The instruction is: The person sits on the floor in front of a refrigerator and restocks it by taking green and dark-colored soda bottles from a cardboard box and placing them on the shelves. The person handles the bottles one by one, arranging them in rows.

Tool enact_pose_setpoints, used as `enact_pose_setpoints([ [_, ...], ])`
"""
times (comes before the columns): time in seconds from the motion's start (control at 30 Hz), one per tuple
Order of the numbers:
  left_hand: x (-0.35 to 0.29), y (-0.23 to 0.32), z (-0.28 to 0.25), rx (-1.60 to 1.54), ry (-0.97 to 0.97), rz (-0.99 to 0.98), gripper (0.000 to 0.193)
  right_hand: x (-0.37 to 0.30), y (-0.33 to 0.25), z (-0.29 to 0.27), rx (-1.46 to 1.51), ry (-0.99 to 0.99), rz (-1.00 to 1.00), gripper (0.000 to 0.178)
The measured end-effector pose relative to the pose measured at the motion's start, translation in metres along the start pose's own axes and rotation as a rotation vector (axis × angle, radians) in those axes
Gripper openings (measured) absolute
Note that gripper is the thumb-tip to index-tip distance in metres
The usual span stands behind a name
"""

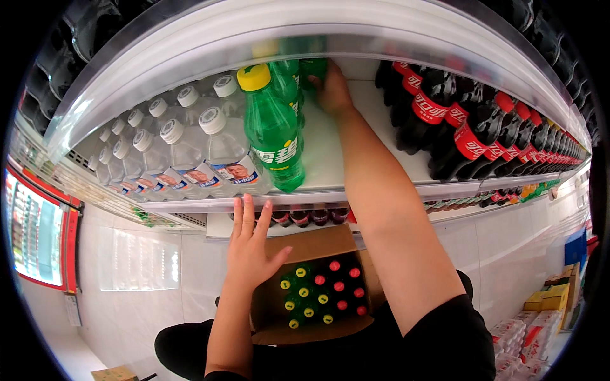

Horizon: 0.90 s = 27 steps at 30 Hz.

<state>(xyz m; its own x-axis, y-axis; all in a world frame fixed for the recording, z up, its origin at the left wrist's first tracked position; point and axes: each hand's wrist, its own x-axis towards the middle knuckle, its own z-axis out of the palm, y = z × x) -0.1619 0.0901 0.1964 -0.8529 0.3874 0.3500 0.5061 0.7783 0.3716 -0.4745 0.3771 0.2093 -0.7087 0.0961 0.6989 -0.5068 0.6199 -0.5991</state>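
Observation:
My right arm reaches deep onto the white shelf (325, 152). At its back, my right hand (333, 89) is closed round the side of a green soda bottle (312, 67); the shelf above partly hides both. A row of green bottles stands to the left, the front one (274, 136) tall with a yellow cap. My left hand (250, 247) is open and holds nothing, its fingers spread and their tips at the shelf's front edge. Below it sits an open cardboard box (318, 240) with several yellow-capped bottles (304, 292) and red-capped bottles (339, 286).
Clear water bottles (173, 152) with white caps fill the shelf's left side. Dark cola bottles (470, 136) with red labels line its right. The upper shelf's edge (318, 14) overhangs my right hand. A red-framed cooler (41, 232) stands at far left, wrapped packs (530, 336) at lower right.

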Motion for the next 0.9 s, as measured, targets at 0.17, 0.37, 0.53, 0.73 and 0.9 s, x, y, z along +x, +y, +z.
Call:
enact_pose_setpoints([
  [0.17,-0.002,0.002,-0.007,0.018,-0.017,-0.003,0.101,-0.003,-0.021,-0.003,0.07,0.0,0.091,0.057],
  [0.37,0.001,-0.004,-0.037,-0.013,-0.152,0.067,0.099,-0.005,-0.007,-0.015,-0.022,-0.119,0.099,0.056],
  [0.53,-0.024,-0.01,-0.085,-0.051,-0.317,0.08,0.09,-0.019,-0.024,-0.052,-0.182,-0.376,0.217,0.066],
  [0.73,-0.104,-0.034,-0.06,-0.219,-0.672,-0.273,0.063,-0.086,-0.104,-0.115,-0.152,-0.481,0.343,0.065],
  [0.9,-0.141,-0.027,-0.001,-0.318,-0.825,-0.148,0.054,-0.213,-0.171,-0.188,-0.202,-0.329,-0.095,0.036],
])
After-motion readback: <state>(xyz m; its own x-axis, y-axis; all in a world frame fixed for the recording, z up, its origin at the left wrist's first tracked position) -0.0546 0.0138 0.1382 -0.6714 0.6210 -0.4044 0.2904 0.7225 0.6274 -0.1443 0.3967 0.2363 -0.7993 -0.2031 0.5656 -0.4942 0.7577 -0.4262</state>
